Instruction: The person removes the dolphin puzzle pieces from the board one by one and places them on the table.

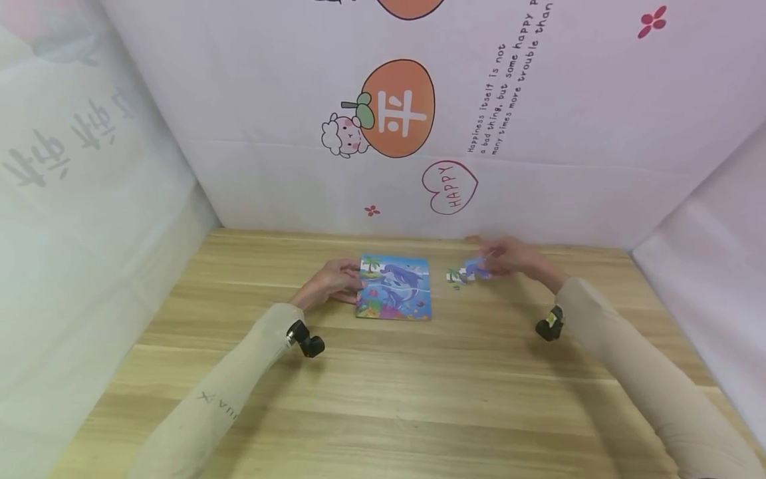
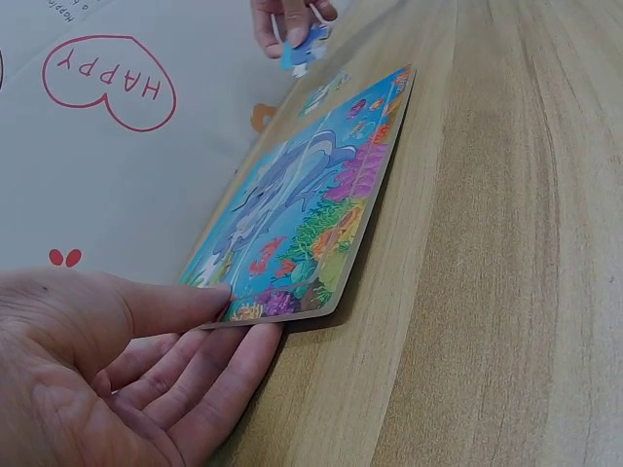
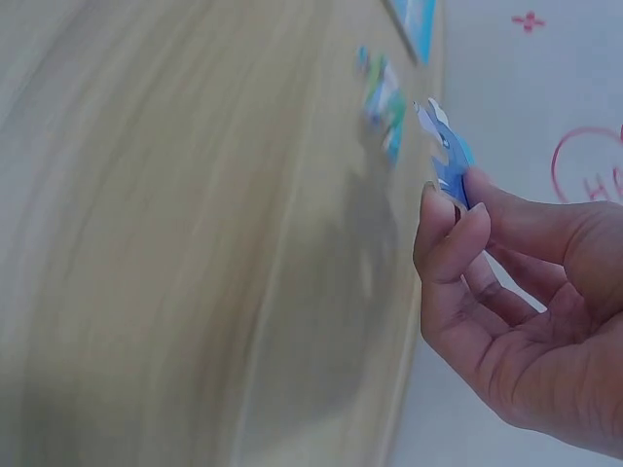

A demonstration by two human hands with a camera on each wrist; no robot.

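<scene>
A square puzzle board [image 1: 395, 289] with dolphins, coral and a palm tree lies on the table. At its left edge my left hand [image 1: 336, 281] holds it, thumb [image 2: 185, 306] on top and fingers [image 2: 219, 384] beneath, as the left wrist view shows. To the right of the board, my right hand [image 1: 507, 256] pinches a blue puzzle piece [image 3: 452, 161] between thumb and fingers, held above the table. Another puzzle piece [image 1: 457, 275], green and white, rests on the table between the board and that hand; it looks blurred in the right wrist view.
The wooden table [image 1: 383, 399] ends at the back against a white printed cloth [image 1: 287, 186] that rises like a wall. White cloth also hangs along the left and right sides. Near the back edge lies a small brown-orange shape [image 1: 473, 238].
</scene>
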